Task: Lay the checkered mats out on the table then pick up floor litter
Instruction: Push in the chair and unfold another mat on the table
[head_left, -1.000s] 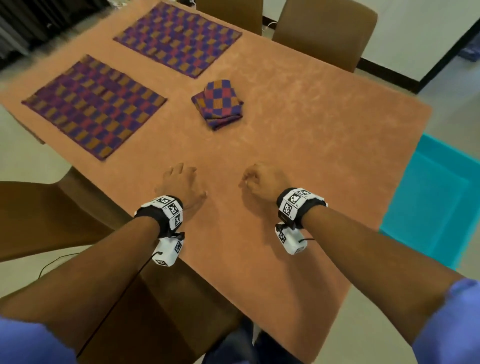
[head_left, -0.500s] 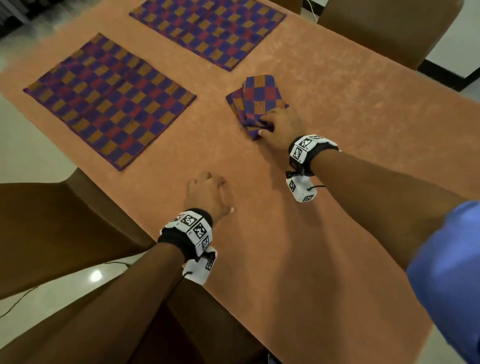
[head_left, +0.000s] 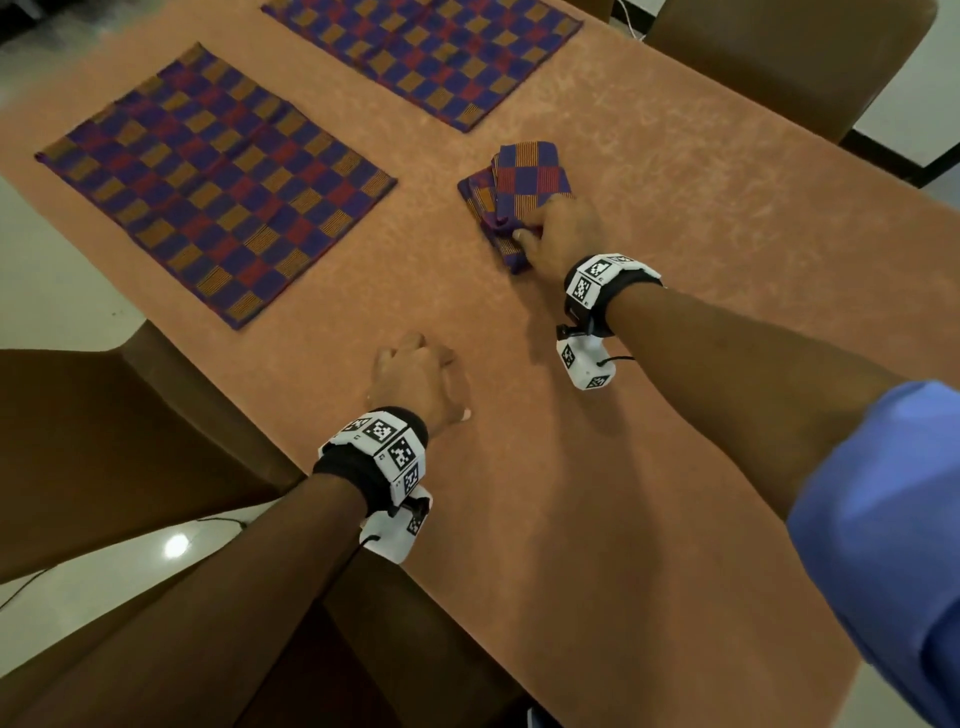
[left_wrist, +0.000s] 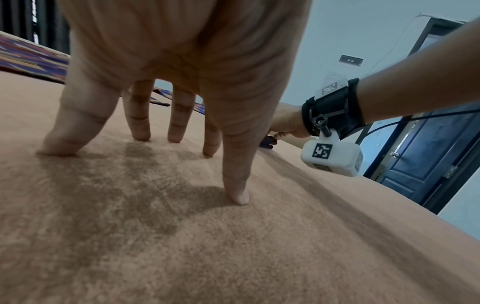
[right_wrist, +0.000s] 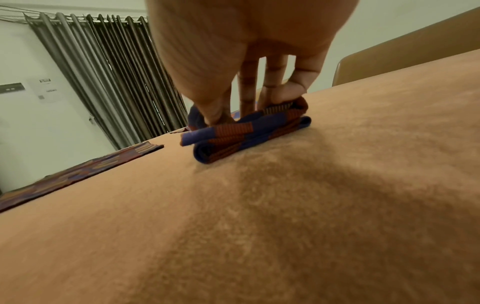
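Two checkered mats in purple, red and orange lie flat on the brown table (head_left: 649, 467): one at the left (head_left: 218, 176), one at the far edge (head_left: 426, 47). A folded stack of checkered mats (head_left: 519, 182) sits mid-table. My right hand (head_left: 558, 234) pinches the top mat at the stack's near corner; in the right wrist view thumb and fingers (right_wrist: 272, 90) curl round the folded cloth (right_wrist: 239, 135). My left hand (head_left: 415, 379) rests on the bare tabletop near the front edge, its straight fingertips (left_wrist: 140, 133) touching the surface and holding nothing.
Brown chairs stand at the front left (head_left: 104, 441) and behind the table at the far right (head_left: 779, 62). Pale tiled floor (head_left: 52, 291) shows to the left. A dark door (left_wrist: 420, 160) stands beyond the table's right side.
My right hand has reached forward from the near table edge to the folded stack and taken hold of its near corner. The left hand stayed on the table.
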